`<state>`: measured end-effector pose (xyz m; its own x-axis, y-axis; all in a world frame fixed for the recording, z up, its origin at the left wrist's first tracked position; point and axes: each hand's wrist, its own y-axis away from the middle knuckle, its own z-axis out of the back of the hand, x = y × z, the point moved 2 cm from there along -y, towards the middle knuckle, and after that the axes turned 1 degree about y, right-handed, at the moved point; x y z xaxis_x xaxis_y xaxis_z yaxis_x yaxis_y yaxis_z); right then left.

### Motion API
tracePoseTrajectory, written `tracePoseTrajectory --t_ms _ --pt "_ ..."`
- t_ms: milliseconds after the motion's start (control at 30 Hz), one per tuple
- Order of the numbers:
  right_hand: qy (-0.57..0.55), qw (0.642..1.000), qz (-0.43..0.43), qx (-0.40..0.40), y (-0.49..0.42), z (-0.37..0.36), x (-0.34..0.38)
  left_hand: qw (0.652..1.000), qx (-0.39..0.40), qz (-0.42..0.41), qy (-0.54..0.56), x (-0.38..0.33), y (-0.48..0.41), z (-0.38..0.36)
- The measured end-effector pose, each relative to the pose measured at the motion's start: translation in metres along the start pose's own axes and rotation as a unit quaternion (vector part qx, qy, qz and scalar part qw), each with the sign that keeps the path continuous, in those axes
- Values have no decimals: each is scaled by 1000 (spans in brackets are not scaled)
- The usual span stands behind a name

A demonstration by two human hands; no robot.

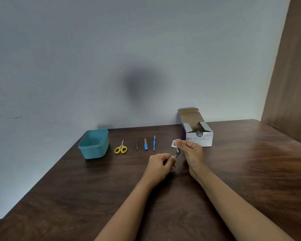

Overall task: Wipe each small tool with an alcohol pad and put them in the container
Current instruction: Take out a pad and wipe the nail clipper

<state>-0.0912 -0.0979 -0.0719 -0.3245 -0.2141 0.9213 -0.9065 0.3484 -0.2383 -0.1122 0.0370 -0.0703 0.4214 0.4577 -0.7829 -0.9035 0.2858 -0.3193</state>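
My left hand (161, 162) pinches the lower end of a small metal nail clipper (177, 153) above the table. My right hand (191, 150) pinches the clipper's raised lever near its top, fingers curled. A white alcohol pad (173, 143) lies on the table just behind my right hand, partly hidden by it. In a row to the left lie a blue cuticle tool (154, 143), a blue-handled nail file (145, 144), thin tweezers (136, 144) and yellow-handled scissors (121, 148). A teal plastic container (94, 144) stands open at the far left.
An opened white box of alcohol swabs (197, 132) stands at the back right of the dark wooden table (76, 197), against a pale wall. A brown wooden panel (292, 75) rises at the right edge.
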Motion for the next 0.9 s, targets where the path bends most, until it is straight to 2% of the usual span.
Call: tracePoseTrajectory --t_ms 200,367,467,567,733,900 --pt "9 1000 10 9 -1 0 -2 998 3 -42 -46 -1 0 -3" --pt "-29 999 -25 7 -1 0 -1 997 21 -48 -63 -1 -1 -6" --pt "-70 997 -43 -3 -3 3 -1 999 -8 -37 -9 -3 1 -2" --pt "-78 996 -43 -11 -4 6 0 995 -37 -6 95 1 -1 3" --pt "6 998 -13 67 -1 3 1 973 -34 26 229 2 -2 7" --pt "25 995 8 97 1 3 2 964 -20 30 263 -2 -1 10"
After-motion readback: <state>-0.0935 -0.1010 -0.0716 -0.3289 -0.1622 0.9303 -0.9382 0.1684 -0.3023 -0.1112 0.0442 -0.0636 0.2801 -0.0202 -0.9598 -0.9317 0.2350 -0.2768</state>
